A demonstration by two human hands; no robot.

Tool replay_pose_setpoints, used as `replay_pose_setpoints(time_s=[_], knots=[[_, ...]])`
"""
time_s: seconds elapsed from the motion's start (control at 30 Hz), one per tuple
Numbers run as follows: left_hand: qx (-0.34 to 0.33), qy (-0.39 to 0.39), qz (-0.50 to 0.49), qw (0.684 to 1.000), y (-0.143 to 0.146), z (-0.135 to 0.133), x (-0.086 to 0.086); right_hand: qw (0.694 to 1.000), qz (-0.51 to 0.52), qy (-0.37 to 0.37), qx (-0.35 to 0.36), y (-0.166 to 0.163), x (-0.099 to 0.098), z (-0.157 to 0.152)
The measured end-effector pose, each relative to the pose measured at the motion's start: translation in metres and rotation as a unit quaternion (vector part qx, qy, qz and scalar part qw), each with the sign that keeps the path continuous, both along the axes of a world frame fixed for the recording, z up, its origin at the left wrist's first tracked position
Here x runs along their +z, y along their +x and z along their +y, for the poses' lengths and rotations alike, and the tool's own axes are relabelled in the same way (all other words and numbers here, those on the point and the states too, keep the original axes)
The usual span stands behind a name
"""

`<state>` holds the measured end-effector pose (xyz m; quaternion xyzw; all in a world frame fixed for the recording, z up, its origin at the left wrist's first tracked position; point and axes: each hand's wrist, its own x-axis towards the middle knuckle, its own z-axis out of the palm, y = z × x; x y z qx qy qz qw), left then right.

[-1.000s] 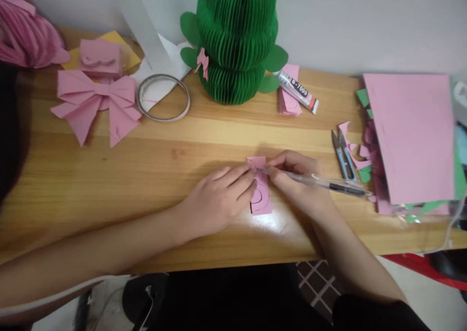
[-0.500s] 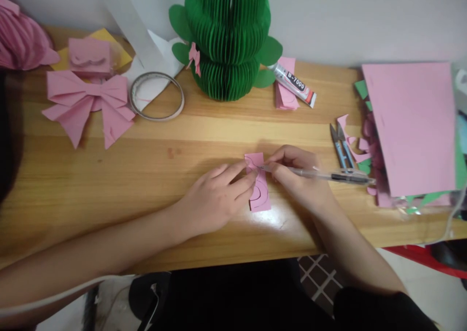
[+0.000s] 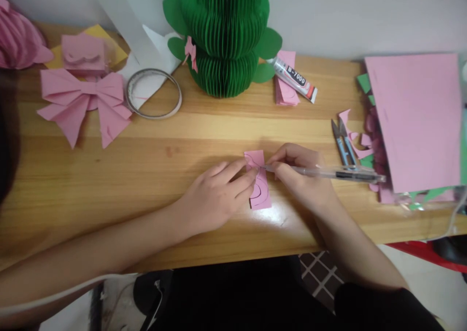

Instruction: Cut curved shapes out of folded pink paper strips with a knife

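The left hand (image 3: 215,195) presses flat fingers on a small pink paper strip (image 3: 260,180) lying on the wooden table (image 3: 109,175). The right hand (image 3: 299,175) pinches a clear pen (image 3: 328,173), tip on the strip. Farther back lie snips (image 3: 343,144) and a glue tube (image 3: 295,79).

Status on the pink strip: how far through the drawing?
Done: curved pen lines already cover the lower half of the small pink paper strip. In hand: the left hand pins it flat while the right hand draws near its top end with a clear ballpoint pen. Left: the top looks unfinished; strip uncut, blue-handled metal snips lie aside.
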<state>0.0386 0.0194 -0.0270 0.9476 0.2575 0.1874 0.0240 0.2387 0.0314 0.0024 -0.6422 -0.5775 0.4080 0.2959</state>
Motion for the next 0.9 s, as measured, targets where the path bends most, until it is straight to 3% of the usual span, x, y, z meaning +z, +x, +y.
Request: replay_pose_setpoints(time_s=[0.9], knots=[[-0.006,-0.022,-0.002,1.000,-0.0003,-0.0002,0.0003,0.999,0.035,0.008,0.013,0.0000,-0.0066,0.0012]])
